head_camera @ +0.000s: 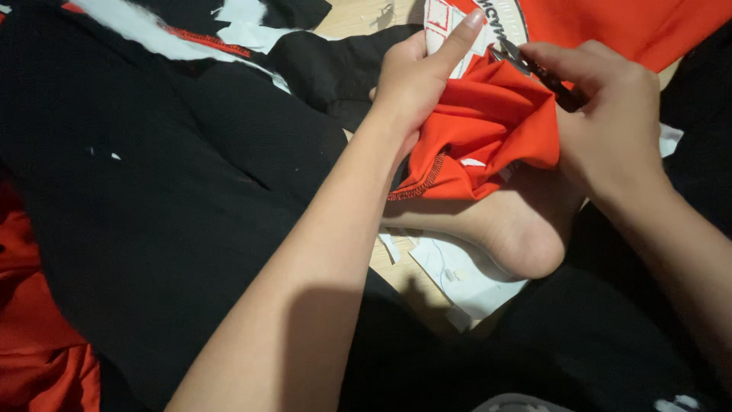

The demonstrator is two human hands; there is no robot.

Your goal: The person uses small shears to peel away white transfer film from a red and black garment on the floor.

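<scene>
My left hand [418,76] grips a bunched fold of orange garment [488,130], with the index finger stretched out over a white printed patch [446,27] on it. My right hand [610,122] is closed around small dark scissors [534,67], whose metal tips rest at the top of the orange fold beside the patch. The fabric's hem with black stitching hangs toward my bare foot [503,225], which lies under both hands.
Black fabric [168,191] covers my lap and the left side. White paper scraps [457,275] lie on the wooden floor [358,15] near the foot and at the top. More orange cloth [38,351] sits at the bottom left and top right.
</scene>
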